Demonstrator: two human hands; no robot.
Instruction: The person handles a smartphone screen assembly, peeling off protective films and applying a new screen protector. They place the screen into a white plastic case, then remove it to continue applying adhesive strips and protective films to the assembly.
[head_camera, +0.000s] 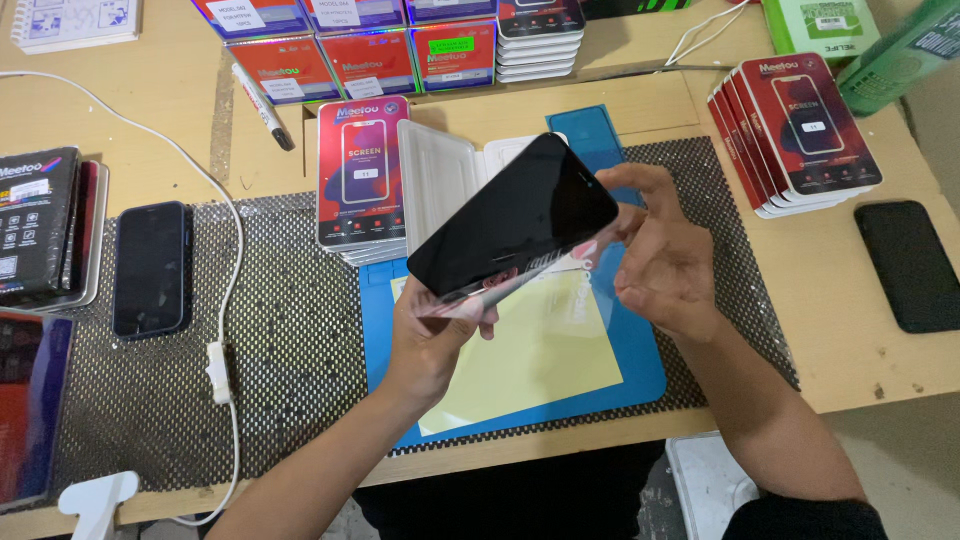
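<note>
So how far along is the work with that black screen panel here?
Already done: a red package lies opened beside its white tray. In hand: the left hand holds the black screen panel from below, over the blue mat; the right hand pinches its edge. Left: the dark phone lies untouched on the mesh mat.

Mid-frame, both hands hold a glossy black rectangular phone screen panel (512, 215) tilted above the blue rubber mat (640, 370); left hand (432, 345) beneath, right hand (665, 265) at its edge.
</note>
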